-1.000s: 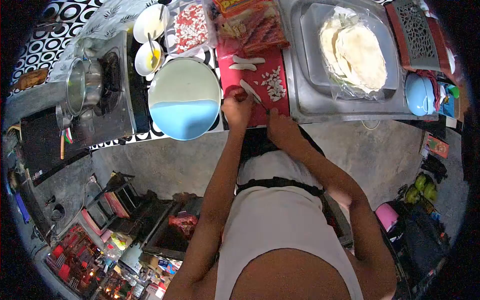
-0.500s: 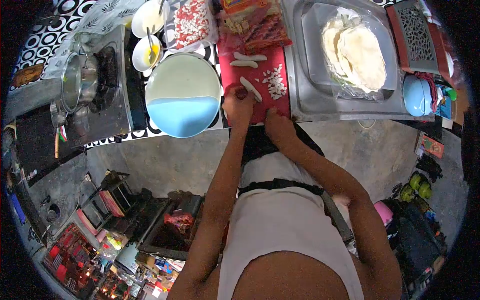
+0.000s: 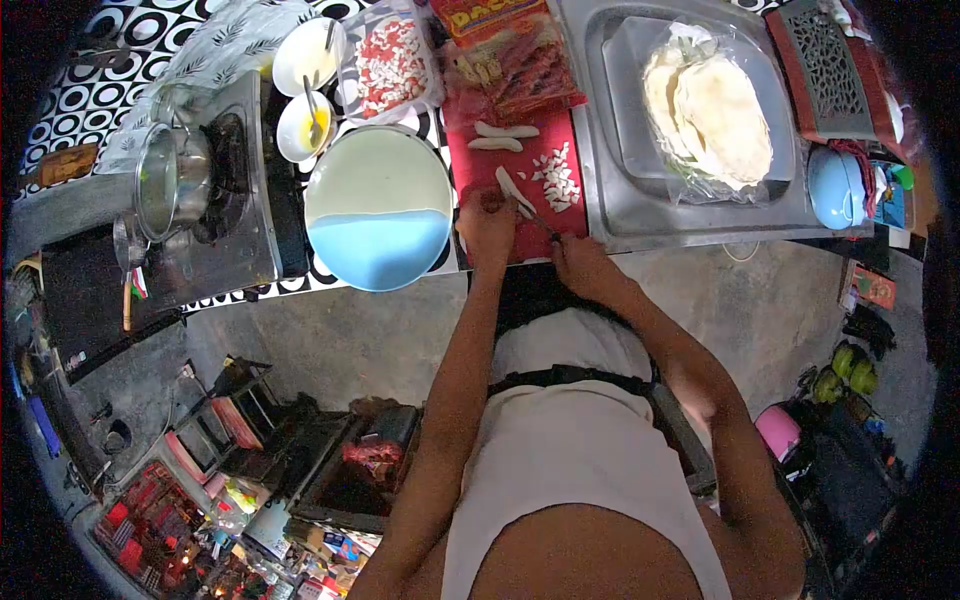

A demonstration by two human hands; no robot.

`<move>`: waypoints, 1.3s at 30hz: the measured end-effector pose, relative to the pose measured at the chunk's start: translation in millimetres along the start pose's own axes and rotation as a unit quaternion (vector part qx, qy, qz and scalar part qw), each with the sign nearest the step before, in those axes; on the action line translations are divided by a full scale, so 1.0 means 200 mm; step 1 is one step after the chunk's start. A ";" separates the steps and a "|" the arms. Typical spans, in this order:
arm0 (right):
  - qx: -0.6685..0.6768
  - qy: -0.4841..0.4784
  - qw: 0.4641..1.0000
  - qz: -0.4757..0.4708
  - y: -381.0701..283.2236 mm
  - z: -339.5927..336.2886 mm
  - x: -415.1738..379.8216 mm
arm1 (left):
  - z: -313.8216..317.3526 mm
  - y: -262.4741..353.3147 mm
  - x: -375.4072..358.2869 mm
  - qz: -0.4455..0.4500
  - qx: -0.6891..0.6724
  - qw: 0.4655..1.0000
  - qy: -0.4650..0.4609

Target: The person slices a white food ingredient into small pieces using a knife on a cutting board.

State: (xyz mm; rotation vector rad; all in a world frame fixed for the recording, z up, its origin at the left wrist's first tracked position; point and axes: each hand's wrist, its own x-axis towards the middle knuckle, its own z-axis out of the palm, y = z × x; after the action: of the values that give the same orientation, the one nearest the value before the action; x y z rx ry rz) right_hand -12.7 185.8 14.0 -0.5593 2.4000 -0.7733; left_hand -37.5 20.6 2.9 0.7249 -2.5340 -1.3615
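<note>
On a red cutting board [image 3: 525, 245], my left hand [image 3: 487, 225] has its fingers curled against a white food stick [image 3: 507, 184], holding it down. My right hand [image 3: 590, 268] grips a knife [image 3: 544, 226], whose blade reaches up and left to the stick's near end. Beyond my left hand lie two more white sticks [image 3: 495, 144], side by side. A loose heap of small white diced pieces [image 3: 557, 178] sits on the board's right part. The exact kind of food is too small to make out.
Left of the board stands a large pale-blue bowl [image 3: 378, 245]. Behind are a plastic tray of red and white dice [image 3: 388, 68], two white bowls [image 3: 300, 135] with spoons, and food packets [image 3: 515, 60]. A sink [image 3: 660, 222] holding bagged flatbreads [image 3: 725, 120] is right; a stove pot [image 3: 155, 185] is far left.
The view has shifted, moving the scene slightly down and right. The knife in my right hand now shows against the stick beside my left fingers.
</note>
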 end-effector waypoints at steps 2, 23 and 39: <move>-0.058 -0.017 0.997 0.045 0.01 0.03 -0.02 | 0.00 0.00 -0.01 0.005 0.020 1.000 0.001; -0.120 -0.122 0.985 -0.030 -0.02 -0.24 -0.06 | 0.02 0.01 -0.01 -0.012 0.018 1.000 -0.013; -0.031 -0.020 0.996 0.081 -0.13 -0.34 0.03 | -0.04 0.00 0.04 -0.021 -0.003 0.996 -0.089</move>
State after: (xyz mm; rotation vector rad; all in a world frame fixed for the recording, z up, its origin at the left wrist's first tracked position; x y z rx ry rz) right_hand -53.9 190.9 74.3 -0.3941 2.4045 -0.6132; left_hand -41.8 10.7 6.2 0.6864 -2.6624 -1.5098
